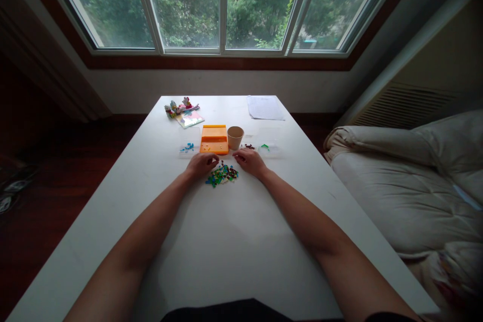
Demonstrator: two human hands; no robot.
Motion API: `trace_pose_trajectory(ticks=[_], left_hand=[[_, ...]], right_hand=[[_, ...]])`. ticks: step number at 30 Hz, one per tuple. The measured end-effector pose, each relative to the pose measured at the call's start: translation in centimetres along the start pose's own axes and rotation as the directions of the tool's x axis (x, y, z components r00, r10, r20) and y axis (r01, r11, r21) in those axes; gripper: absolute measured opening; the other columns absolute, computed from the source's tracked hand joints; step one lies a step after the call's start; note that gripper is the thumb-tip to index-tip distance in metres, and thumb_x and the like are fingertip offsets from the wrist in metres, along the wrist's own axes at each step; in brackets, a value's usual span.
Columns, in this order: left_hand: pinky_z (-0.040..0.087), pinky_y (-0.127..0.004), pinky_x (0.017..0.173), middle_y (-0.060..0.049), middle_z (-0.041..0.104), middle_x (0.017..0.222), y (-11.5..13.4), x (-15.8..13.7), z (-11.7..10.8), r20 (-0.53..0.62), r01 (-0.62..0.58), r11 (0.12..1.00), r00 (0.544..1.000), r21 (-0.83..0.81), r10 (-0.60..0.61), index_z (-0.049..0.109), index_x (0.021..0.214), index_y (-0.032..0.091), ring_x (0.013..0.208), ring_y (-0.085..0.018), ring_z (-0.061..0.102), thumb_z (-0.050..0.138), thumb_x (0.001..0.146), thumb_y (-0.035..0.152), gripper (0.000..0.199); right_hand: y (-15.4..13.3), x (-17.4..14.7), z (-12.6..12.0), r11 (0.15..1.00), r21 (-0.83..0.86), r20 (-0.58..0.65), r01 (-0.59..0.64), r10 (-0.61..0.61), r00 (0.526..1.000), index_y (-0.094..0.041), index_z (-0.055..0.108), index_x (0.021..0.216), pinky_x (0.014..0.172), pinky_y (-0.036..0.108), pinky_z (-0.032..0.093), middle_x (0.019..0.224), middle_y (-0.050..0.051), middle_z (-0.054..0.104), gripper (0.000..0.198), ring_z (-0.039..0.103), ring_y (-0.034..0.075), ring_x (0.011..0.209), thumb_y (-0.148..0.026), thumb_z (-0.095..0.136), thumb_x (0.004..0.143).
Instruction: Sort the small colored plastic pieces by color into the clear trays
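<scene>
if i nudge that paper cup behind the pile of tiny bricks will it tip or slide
The paper cup looks thin-walled and seems empty, so it is probably very light. It stands upright on its narrower base on the smooth white table, so a low nudge would likely slide it; a push near the rim may tip it.

A pile of small bricks lies on the table between both hands. Behind it stand a tray and, to its right, a cup.
</scene>
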State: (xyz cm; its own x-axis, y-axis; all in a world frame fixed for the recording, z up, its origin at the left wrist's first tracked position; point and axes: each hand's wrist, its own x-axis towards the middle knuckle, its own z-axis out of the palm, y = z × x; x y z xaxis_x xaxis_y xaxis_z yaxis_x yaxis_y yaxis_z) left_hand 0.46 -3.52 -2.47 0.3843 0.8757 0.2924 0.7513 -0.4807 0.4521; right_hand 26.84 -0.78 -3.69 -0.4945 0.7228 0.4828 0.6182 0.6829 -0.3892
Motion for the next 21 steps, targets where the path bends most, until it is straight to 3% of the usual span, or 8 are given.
trace_pose_trajectory(ticks=[7,11,21], left_hand=[[0.036,-0.021,0.06,0.001,0.061,0.067,0.0,-0.1,0.1,0.109,-0.068,0.993,0.991,-0.095,0.079,0.075,0.095,0.02,0.059,-0.01,0.048,0.059,0.085,0.034,0.023],[0.036,-0.022,0.06,0.001,0.062,0.069,0.0,-0.1,0.1,0.108,-0.074,0.994,0.991,-0.078,0.082,0.074,0.093,0.021,0.06,-0.011,0.049,0.058,0.085,0.034,0.022],[0.036,-0.025,0.06,-0.002,0.068,0.075,-0.7,-0.1,-0.5,-0.001,0.084,0.993,0.996,0.087,-0.085,0.073,0.093,0.022,0.064,-0.015,0.057,0.056,0.084,0.03,0.021]], right_hand=[[-1.4,0.5,0.9,0.99,-0.014,0.158,0.14,-0.136,0.978,-0.03,0.067,0.125,0.087,0.03,0.047,0.107,0.005,0.067,0.044,0.059,0.02,0.104,-0.008,0.051,0.09],[-2.1,0.8,1.2,0.989,0.004,0.163,0.149,-0.148,0.975,-0.032,0.064,0.13,0.092,0.032,0.048,0.114,0.006,0.066,0.046,0.058,0.022,0.111,-0.011,0.056,0.09],[-2.0,1.0,1.1,0.954,0.159,0.181,0.256,-0.283,0.942,-0.028,0.074,0.113,0.105,0.039,0.047,0.124,0.004,0.069,0.05,0.059,0.02,0.12,0.003,0.052,0.08]])
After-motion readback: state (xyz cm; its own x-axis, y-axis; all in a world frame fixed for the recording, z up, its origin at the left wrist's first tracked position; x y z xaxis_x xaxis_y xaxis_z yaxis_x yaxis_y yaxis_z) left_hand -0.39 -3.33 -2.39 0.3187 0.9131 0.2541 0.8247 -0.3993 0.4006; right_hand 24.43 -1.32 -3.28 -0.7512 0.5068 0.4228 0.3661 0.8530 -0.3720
